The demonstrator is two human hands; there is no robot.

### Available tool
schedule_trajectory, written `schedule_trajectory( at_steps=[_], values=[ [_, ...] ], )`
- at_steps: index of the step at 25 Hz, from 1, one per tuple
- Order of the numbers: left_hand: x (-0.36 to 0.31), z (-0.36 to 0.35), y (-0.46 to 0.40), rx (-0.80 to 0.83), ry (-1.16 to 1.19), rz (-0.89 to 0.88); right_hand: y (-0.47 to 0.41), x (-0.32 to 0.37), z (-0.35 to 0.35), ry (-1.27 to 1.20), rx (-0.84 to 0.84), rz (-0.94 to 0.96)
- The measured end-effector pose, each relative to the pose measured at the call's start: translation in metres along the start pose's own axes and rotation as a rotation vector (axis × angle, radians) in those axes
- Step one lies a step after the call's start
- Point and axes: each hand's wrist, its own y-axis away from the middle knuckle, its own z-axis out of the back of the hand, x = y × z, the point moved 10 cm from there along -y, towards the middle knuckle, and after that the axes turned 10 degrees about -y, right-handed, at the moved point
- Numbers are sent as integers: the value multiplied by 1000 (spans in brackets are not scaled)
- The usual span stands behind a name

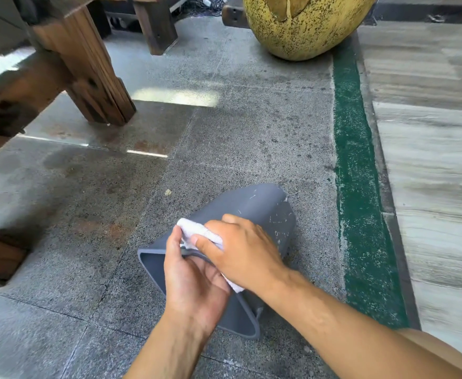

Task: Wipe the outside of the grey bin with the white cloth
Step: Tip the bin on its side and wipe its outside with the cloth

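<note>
The grey bin (254, 206) lies on its side on the stone floor, its open mouth facing me and its base pointing away. White scuff marks speckle its upper right side. My left hand (191, 277) grips the bin's upper rim, thumb on the outside. My right hand (240, 247) presses the bunched white cloth (194, 231) flat against the bin's top wall just behind the rim. Most of the cloth is hidden under my right palm; a corner shows at my wrist.
Dark wooden table legs (87, 75) and a crossbeam stand at the left. A large speckled yellow pot (306, 26) sits at the back. A green painted strip (358, 187) runs along the right, with pale striped flooring (429, 160) beyond it.
</note>
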Motion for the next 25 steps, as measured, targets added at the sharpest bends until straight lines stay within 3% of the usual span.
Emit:
schedule_trajectory(
  at_steps=[9,15,20,25],
  values=[
    [5,6,14,-27,-85,-4,-21,-27,-10,106,13,-49],
    [9,21,9,-171,-140,18,-28,-39,-10,131,-35,-62],
    [8,23,6,-165,-90,57,-38,-58,-3,151,-94,-82],
    [1,40,3,-256,-87,72,-53,-64,-7,141,-96,-93]
  ],
)
